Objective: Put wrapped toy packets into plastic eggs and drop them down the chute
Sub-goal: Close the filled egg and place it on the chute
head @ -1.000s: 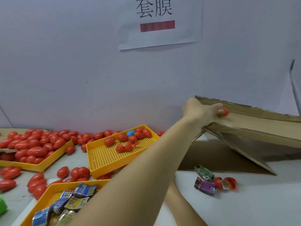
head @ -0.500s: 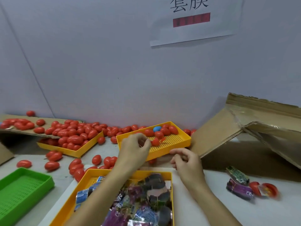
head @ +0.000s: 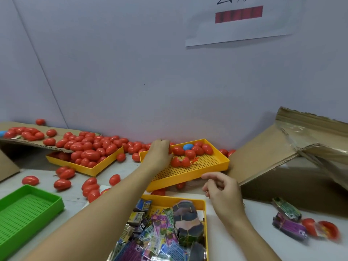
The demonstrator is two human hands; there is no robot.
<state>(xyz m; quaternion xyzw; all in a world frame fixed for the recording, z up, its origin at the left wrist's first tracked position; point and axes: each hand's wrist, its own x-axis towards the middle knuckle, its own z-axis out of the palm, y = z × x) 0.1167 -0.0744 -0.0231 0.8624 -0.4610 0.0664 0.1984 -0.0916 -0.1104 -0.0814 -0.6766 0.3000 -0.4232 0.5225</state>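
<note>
Red eggs (head: 188, 153) under left hand (head: 160, 154) (yellow tray (head: 190, 174)); right hand (head: 222, 193) empty.

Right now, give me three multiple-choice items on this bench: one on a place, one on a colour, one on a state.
1. Where is the left hand?
A. in the tilted yellow tray among the red eggs
B. in the green tray
C. on the cardboard chute

2. What colour is the odd egg in that tray?
A. green
B. blue
C. white

3. What does the right hand hold?
A. an egg
B. a packet
C. nothing visible

Key: 1 A, it reaches among the eggs; 2 B, one blue egg among red; 3 C, fingers loosely curled, empty.
</note>
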